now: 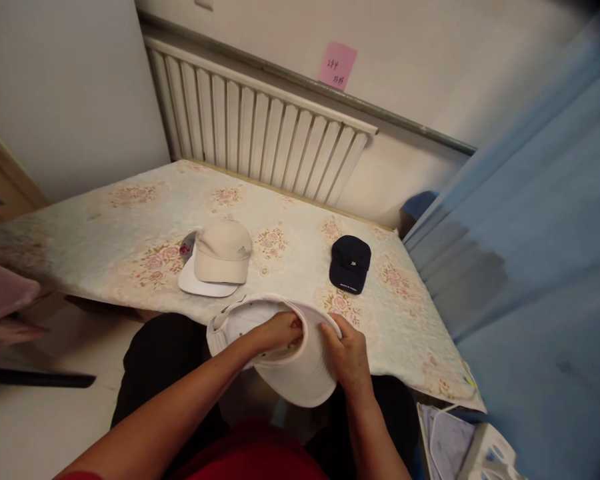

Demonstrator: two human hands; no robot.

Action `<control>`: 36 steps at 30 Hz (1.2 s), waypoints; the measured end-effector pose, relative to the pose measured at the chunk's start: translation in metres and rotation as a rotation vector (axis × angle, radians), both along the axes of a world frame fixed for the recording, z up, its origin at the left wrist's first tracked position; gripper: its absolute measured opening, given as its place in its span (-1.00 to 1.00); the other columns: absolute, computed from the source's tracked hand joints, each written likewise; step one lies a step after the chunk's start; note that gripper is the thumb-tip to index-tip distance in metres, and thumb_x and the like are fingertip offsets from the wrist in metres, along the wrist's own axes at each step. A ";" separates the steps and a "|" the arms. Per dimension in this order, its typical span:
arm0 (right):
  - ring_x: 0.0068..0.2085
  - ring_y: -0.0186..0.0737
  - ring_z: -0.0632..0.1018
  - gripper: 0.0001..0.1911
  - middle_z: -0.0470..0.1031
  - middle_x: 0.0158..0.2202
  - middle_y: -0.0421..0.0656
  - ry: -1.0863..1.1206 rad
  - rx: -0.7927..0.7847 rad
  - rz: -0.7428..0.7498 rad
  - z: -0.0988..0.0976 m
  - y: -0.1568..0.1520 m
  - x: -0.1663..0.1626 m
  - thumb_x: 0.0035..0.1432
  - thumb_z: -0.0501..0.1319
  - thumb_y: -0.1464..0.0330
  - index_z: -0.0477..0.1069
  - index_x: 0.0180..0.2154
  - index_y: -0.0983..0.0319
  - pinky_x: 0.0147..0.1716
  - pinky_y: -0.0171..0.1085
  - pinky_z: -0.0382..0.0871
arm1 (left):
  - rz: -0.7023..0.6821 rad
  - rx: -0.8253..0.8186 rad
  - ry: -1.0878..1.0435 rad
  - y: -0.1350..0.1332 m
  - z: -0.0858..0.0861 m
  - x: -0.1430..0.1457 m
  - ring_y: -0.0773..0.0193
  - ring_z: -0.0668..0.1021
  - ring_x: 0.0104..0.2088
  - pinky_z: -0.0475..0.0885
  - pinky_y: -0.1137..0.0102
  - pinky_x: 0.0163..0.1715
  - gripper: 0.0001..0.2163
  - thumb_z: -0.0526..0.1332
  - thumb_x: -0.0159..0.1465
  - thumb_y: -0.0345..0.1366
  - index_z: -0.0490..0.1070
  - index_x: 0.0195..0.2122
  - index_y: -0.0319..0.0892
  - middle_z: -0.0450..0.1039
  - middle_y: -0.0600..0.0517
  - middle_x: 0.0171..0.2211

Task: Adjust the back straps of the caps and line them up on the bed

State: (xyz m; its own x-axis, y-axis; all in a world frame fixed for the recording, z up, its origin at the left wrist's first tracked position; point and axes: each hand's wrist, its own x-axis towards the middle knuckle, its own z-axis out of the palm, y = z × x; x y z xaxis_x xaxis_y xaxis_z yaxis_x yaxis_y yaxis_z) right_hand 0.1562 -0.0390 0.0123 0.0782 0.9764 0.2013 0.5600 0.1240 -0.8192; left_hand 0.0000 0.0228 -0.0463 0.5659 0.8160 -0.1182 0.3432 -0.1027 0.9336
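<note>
A white cap (300, 380) is held upside down above my lap, its inside facing up and its brim pointing right. My right hand (347, 350) pinches the edge of the brim, thumb on the near face. Inside the crown, my left hand (280, 331) has its fingers curled against the front panel by the sweatband; the fingertips are partly hidden. Beyond it lies a beige cap (223, 250) on top of another white cap (205, 285), with a grey cap part (187, 247) showing behind them. A navy cap (350, 263) rests alone farther right.
A floral cloth (290, 267) covers the table in front of me. Behind it are a white radiator (260, 127) and a pink note (337, 65) on the wall. A blue curtain (530, 233) hangs at right, above a white box (490, 457).
</note>
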 end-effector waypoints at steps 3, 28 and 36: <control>-0.24 -0.17 0.52 -0.75 0.57 -0.28 -0.15 -0.022 0.024 -0.013 0.001 0.000 0.001 0.13 0.11 0.29 0.48 -0.22 0.21 -0.24 -0.31 0.31 | 0.017 0.048 0.002 -0.003 0.010 0.005 0.23 0.46 -0.40 0.33 0.40 -0.39 -0.82 0.07 0.08 -0.34 0.41 -0.33 -0.24 0.47 -0.02 -0.39; -0.14 -0.07 0.46 -0.57 0.50 -0.13 -0.05 0.340 0.042 -0.662 -0.047 -0.022 -0.005 0.09 0.11 0.14 0.41 -0.09 0.28 -0.18 -0.22 0.32 | 0.626 -0.234 -0.344 -0.045 0.023 -0.019 0.26 0.45 -0.50 0.37 0.38 -0.52 -0.65 0.06 0.14 0.07 0.17 -0.47 -0.14 0.33 0.11 -0.54; -0.29 -0.15 0.47 -0.73 0.51 -0.32 -0.12 0.352 -0.077 -0.379 -0.052 -0.027 -0.010 0.07 0.12 0.24 0.40 -0.22 0.25 -0.34 -0.28 0.33 | 0.622 0.158 0.046 -0.031 0.017 -0.035 0.22 0.42 -0.41 0.29 0.37 -0.42 -0.79 0.00 0.20 -0.15 0.27 -0.42 -0.16 0.35 0.07 -0.49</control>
